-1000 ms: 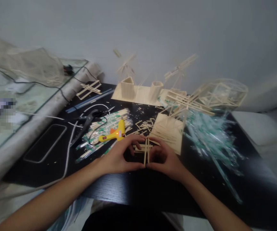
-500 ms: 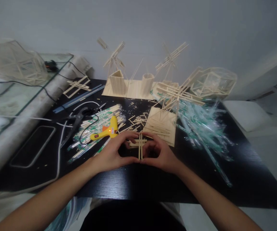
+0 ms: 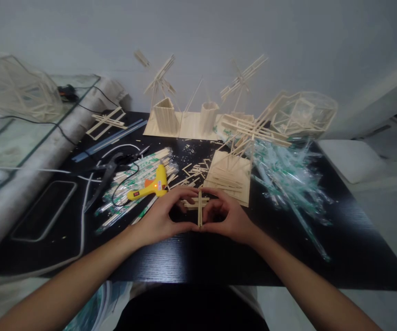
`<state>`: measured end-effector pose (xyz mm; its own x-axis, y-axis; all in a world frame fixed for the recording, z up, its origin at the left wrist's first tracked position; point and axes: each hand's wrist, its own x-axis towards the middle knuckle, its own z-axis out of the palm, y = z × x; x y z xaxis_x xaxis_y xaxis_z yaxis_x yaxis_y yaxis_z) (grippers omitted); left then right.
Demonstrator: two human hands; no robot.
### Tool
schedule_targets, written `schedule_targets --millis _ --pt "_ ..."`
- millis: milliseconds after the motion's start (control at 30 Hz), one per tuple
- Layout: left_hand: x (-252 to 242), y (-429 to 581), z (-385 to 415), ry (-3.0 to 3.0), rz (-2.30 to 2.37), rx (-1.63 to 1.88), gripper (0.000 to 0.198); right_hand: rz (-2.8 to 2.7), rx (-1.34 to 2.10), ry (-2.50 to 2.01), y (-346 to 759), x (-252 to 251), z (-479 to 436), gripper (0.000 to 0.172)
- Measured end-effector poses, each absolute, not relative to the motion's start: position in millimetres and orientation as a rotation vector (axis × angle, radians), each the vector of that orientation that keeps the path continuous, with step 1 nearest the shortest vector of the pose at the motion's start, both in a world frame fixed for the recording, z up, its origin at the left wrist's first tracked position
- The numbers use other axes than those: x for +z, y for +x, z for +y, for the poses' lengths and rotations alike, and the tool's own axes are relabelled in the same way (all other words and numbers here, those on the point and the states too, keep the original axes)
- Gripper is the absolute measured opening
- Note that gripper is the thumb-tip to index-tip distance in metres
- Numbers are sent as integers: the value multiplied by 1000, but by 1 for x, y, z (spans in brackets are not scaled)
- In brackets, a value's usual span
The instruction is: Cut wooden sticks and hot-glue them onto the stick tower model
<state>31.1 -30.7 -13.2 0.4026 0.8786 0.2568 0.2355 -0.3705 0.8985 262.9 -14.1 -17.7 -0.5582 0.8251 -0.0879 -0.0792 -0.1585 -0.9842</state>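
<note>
Grey wall (image 3: 198, 37) behind, black table (image 3: 184, 264) below, the latter littered with stick offcuts (image 3: 197, 170). Principal change on inspection: the two sticks (image 3: 199, 209) between my hands, separated by a visible gap a second ago, now stand almost together, with only a thin line between them. I judge the lining-up to be close to finished; whether they touch along their whole length I cannot tell. They are at the front middle of the table, upright in view, ahead of my body. My left hand (image 3: 160, 218) is curved half open, thumb and fingertip pinching the sticks at the near and far ends. My right hand (image 3: 234, 218) mirrors it from the other side. Further sticks (image 3: 190, 202) lie crosswise just beyond, seen through the hands. Glue gun (image 3: 155, 186) rests on wrapped sticks (image 3: 115, 207), untouched (its orange light is lit).
</note>
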Motion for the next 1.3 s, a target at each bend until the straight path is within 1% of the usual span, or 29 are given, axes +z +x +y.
schedule_targets --millis 267,1067,1200,1300 --pt "-13 32 -31 1812 979 969 56 -1417 1811 -858 261 -20 -14 80" --pt "-12 32 -30 1801 982 996 54 -1529 1721 -832 264 -22 -16 82" --pt "-15 31 -29 1796 972 1005 55 -1516 1766 -806 264 -19 -16 84" --pt "-17 30 -29 1798 962 1010 53 -1451 1862 -752 265 -16 -14 85"
